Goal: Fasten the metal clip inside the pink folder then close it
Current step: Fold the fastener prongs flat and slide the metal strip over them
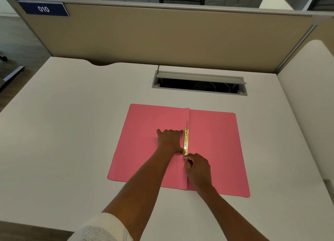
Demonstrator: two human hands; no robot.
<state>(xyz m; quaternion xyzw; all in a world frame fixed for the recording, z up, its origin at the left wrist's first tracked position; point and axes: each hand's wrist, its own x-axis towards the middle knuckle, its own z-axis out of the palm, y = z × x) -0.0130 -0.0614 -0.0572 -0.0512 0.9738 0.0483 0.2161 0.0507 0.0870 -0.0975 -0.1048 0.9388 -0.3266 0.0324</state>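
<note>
A pink folder (215,143) lies open and flat on the white desk. Along its centre fold runs a gold metal clip (186,140), with a thin prong sticking out beyond its far end. My left hand (169,140) rests palm down on the left leaf, fingers spread, its edge touching the clip's left side. My right hand (197,168) is at the clip's near end, fingers curled and pinching that end. The near tip of the clip is hidden under my fingers.
The white desk (72,132) extends around the folder. Behind the folder an open cable hatch (199,83) is set into the desk. A beige partition (162,35) with a blue "010" label stands at the back. A second white surface rises at the right.
</note>
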